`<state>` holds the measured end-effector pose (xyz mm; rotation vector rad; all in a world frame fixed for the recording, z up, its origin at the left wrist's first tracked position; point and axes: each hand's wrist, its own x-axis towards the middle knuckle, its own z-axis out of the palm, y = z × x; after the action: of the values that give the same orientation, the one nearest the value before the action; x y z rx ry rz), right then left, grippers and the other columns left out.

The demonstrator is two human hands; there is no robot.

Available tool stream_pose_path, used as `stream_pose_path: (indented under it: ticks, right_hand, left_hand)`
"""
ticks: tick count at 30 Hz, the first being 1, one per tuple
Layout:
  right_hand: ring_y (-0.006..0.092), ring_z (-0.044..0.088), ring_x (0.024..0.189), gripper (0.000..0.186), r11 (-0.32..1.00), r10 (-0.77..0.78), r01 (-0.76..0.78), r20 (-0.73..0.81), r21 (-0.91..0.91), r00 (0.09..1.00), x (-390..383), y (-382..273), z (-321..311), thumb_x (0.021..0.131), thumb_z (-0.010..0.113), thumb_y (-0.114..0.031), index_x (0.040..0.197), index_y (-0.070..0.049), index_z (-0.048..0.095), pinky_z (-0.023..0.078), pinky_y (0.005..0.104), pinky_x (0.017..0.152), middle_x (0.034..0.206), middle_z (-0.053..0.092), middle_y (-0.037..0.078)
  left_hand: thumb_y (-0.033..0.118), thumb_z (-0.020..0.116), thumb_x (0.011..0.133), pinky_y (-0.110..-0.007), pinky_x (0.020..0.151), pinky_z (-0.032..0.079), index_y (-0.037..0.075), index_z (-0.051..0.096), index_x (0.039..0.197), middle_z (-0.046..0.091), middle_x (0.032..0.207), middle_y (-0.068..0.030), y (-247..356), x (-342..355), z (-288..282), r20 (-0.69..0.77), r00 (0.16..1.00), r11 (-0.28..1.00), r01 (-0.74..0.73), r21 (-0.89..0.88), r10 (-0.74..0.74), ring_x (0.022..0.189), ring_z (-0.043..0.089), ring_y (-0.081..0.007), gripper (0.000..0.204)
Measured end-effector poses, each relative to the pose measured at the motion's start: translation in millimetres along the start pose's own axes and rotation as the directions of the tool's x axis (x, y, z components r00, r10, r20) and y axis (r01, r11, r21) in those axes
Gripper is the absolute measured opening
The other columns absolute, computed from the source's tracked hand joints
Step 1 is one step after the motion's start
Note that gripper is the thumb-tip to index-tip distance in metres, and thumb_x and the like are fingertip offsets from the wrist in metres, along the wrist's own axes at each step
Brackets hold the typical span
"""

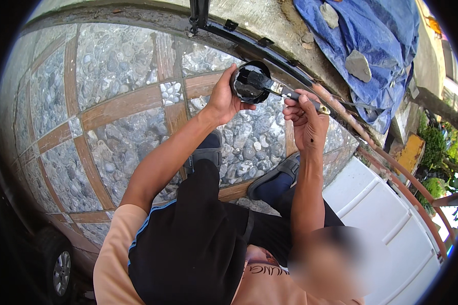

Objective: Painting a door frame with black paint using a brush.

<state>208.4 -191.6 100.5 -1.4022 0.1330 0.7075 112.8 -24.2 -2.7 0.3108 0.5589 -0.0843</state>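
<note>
My left hand (223,99) grips a round can (244,90) of glossy black paint, tilted so its inside shows, at the upper middle of the view. A paintbrush (260,83) has its dark, coated bristles in the can, over the paint. My right hand (306,117) holds the brush's handle, fingers curled round it, just right of the can. A dark spot shows near my right wrist.
A black metal rail (282,56) with small brackets runs beyond the can, beside a blue tarp (331,40) with stone chunks. My sandaled feet rest on pebble-and-wood-patterned paving (117,66). A white ridged panel (376,218) lies right, plants beyond. A car wheel (61,269) is lower left.
</note>
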Motion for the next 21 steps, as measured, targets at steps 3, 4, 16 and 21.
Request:
stream_pose_path:
  ticks: [3, 4, 16, 21]
  right_hand:
    - [0.0221, 0.07, 0.067, 0.031, 0.955, 0.137, -0.146, 0.052, 0.259, 0.989, 7.5, 14.4, -20.8, 0.094, 0.063, -0.013, 0.117, 0.006, 0.058, 0.059, 0.0294, 0.059, 0.084, 0.07, 0.018]
    - [0.0222, 0.071, 0.068, 0.031, 0.874, 0.213, -0.241, 0.112, 0.423, 0.971, 8.6, 19.3, -26.3, 0.094, 0.062, -0.014, 0.119, 0.005, 0.058, 0.059, 0.0293, 0.058, 0.083, 0.07, 0.017]
    - [0.0339, 0.071, 0.084, 0.047, 0.689, 0.189, -0.34, 0.295, 0.64, 0.937, 1.8, 40.7, -52.8, 0.098, 0.048, -0.026, 0.129, 0.008, 0.052, 0.062, 0.036, 0.071, 0.11, 0.065, 0.029]
    - [0.0348, 0.071, 0.086, 0.049, 0.722, 0.191, -0.355, 0.322, 0.594, 0.927, -4.0, 47.6, -58.0, 0.095, 0.051, -0.012, 0.138, 0.008, 0.042, 0.062, 0.0344, 0.065, 0.127, 0.055, 0.031]
  left_hand:
    - [0.056, 0.029, 0.1, -0.034, 0.057, 0.06, 0.007, 0.059, 0.122, 0.071, 0.101, -0.0101, 3.8, 2.8, 3.5, 0.037, 0.999, 1.0, 0.017, -0.012, -0.017, 0.083, 0.071, -0.0191, 0.062]
    - [0.056, 0.029, 0.1, -0.034, 0.057, 0.06, 0.007, 0.059, 0.123, 0.071, 0.102, -0.0104, 5.5, 4.0, 4.6, 0.057, 0.998, 1.0, 0.021, -0.02, -0.02, 0.083, 0.071, -0.0199, 0.062]
    - [0.055, 0.028, 0.1, -0.034, 0.059, 0.062, 0.005, 0.052, 0.133, 0.068, 0.11, -0.0165, 3.4, 19.2, 6.1, 0.118, 0.992, 0.998, 0.054, -0.011, -0.052, 0.084, 0.071, -0.0279, 0.065]
    - [0.056, 0.028, 0.1, -0.034, 0.061, 0.062, 0.005, 0.052, 0.133, 0.067, 0.113, -0.0179, 5.6, 21.7, 1.5, 0.137, 0.989, 0.998, 0.056, -0.03, -0.051, 0.086, 0.071, -0.0278, 0.065]
